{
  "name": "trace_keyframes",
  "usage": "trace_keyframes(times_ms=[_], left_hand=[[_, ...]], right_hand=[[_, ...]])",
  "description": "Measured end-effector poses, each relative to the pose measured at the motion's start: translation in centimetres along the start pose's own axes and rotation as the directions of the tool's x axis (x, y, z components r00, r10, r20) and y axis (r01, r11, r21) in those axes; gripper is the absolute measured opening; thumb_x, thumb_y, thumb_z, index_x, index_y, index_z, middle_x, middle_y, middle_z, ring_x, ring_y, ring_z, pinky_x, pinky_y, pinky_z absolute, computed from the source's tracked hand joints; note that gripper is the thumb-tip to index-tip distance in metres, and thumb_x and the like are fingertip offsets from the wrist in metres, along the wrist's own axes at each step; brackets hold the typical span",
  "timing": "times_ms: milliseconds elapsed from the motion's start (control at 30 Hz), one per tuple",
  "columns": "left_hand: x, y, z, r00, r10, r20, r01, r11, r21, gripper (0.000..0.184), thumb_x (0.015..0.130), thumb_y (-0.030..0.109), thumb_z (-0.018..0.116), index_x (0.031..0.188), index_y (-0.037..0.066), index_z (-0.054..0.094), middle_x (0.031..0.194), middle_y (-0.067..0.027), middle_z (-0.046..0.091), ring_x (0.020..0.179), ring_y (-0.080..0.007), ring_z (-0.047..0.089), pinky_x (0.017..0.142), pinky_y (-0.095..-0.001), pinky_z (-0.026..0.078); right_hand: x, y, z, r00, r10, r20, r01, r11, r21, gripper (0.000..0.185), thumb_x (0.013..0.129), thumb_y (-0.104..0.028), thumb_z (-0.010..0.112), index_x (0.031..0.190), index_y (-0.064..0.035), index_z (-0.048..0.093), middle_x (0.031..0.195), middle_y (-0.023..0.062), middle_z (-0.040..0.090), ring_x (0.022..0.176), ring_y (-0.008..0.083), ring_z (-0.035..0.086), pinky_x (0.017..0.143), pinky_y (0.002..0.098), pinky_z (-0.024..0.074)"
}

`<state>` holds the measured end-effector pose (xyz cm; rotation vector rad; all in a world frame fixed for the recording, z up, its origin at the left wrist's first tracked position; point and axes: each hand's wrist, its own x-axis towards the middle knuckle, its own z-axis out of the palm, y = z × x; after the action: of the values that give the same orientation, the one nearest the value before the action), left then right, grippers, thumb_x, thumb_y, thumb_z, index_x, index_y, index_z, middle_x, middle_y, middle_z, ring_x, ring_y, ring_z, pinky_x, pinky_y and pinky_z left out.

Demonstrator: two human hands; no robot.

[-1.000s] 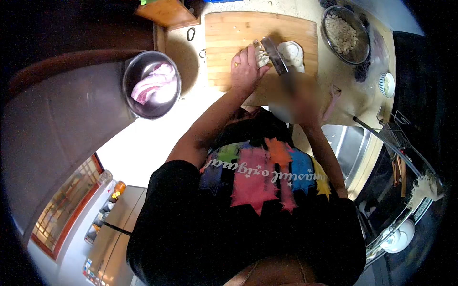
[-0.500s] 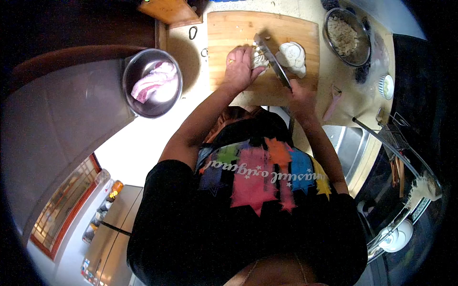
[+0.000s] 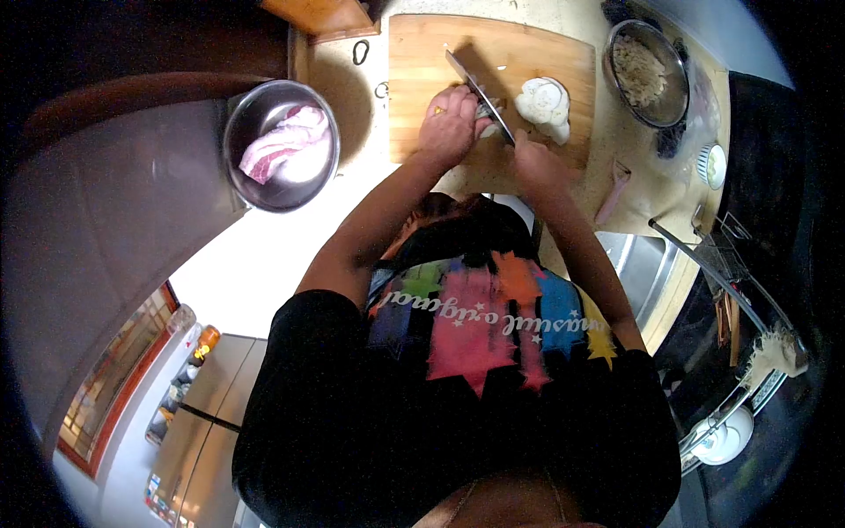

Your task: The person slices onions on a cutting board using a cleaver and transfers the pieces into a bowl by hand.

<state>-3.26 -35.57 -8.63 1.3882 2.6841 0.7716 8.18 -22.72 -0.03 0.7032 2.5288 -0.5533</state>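
Observation:
A wooden cutting board (image 3: 422,53) lies in front of me. My right hand (image 3: 539,167) is closed round the handle of a kitchen knife (image 3: 475,86), its blade slanting away to the upper left. Close against the blade, my left hand (image 3: 447,128) has its fingers bent and pressed down on cut white vegetable pieces (image 3: 489,113), which the hand and knife partly hide. To the right on the board sits a pile of round white vegetable slices (image 3: 544,107). I cannot tell which vegetable it is.
A metal bowl (image 3: 231,145) with a piece of raw meat (image 3: 283,145) stands at left. A bowl (image 3: 682,88) of pale crumbly food (image 3: 638,70) is at upper right. Near the sink (image 3: 638,264) lies a pink-handled peeler (image 3: 612,198); a small ribbed dish (image 3: 711,165) stands farther right.
The knife and my right hand have shifted left, toward my left hand. The blade now covers part of the cut pieces. The whole view has shifted slightly.

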Motion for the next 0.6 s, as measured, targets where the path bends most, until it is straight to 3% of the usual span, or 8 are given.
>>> trace_keyframes(times_ms=[133,200,267,400,533,600], left_hand=[[0.0,0.1,-0.5,0.999,-0.041,0.024,0.042,0.998,-0.056,0.054,0.084,0.041,0.065,0.118,0.001,0.053,0.124,-0.0165,0.048,0.118,-0.0327,0.047,0.100,-0.0440,0.037],[0.0,-0.1,-1.1,0.996,-0.072,0.044,0.077,0.991,-0.106,0.053,0.084,0.040,0.065,0.117,0.001,0.053,0.124,-0.0169,0.048,0.117,-0.0332,0.047,0.101,-0.0442,0.038],[-0.4,-0.1,-0.9,0.995,-0.097,0.027,0.100,0.983,-0.152,0.051,0.084,0.036,0.065,0.117,0.000,0.053,0.124,-0.0178,0.047,0.116,-0.0343,0.047,0.100,-0.0447,0.038],[-0.2,0.1,-0.1,0.998,-0.044,-0.037,0.042,0.998,-0.054,0.041,0.085,0.030,0.064,0.113,0.002,0.054,0.123,-0.0163,0.050,0.115,-0.0336,0.048,0.098,-0.0447,0.039],[-0.1,0.0,0.3,0.998,-0.043,-0.055,0.043,0.999,-0.014,0.038,0.085,0.030,0.064,0.111,0.005,0.054,0.121,-0.0129,0.052,0.114,-0.0324,0.049,0.098,-0.0431,0.039],[0.1,0.0,0.3,0.998,-0.036,-0.050,0.035,0.999,-0.031,0.038,0.085,0.029,0.063,0.112,0.004,0.054,0.121,-0.0137,0.052,0.115,-0.0325,0.049,0.098,-0.0432,0.039]], right_hand=[[0.0,-0.5,-0.3,0.998,0.070,0.001,-0.069,0.996,0.060,0.027,0.093,-0.027,0.052,0.106,-0.0037,0.054,0.090,0.0243,0.065,0.088,0.0443,0.063,0.074,0.0554,0.0469],[0.6,1.1,0.5,0.994,-0.034,-0.102,0.048,0.989,0.140,0.028,0.094,-0.028,0.052,0.105,-0.0028,0.054,0.089,0.0242,0.065,0.088,0.0446,0.063,0.075,0.0545,0.0472],[-1.1,-0.3,-2.6,0.998,-0.038,-0.042,0.042,0.992,0.116,0.029,0.094,-0.028,0.052,0.104,-0.0013,0.054,0.089,0.0241,0.065,0.088,0.0445,0.063,0.075,0.0540,0.0472],[-1.8,-1.3,-3.2,0.995,-0.004,0.104,0.005,1.000,-0.008,0.030,0.094,-0.027,0.052,0.103,0.0015,0.055,0.088,0.0233,0.065,0.089,0.0437,0.063,0.077,0.0530,0.0471],[0.5,-0.8,0.0,0.996,-0.086,-0.024,0.089,0.979,0.185,0.027,0.093,-0.023,0.053,0.104,0.0018,0.055,0.088,0.0249,0.065,0.089,0.0439,0.062,0.078,0.0537,0.0469],[1.2,-0.8,0.3,0.997,-0.069,-0.021,0.071,0.985,0.155,0.026,0.092,-0.022,0.054,0.102,0.0019,0.056,0.086,0.0262,0.064,0.087,0.0445,0.062,0.078,0.0542,0.0465]])
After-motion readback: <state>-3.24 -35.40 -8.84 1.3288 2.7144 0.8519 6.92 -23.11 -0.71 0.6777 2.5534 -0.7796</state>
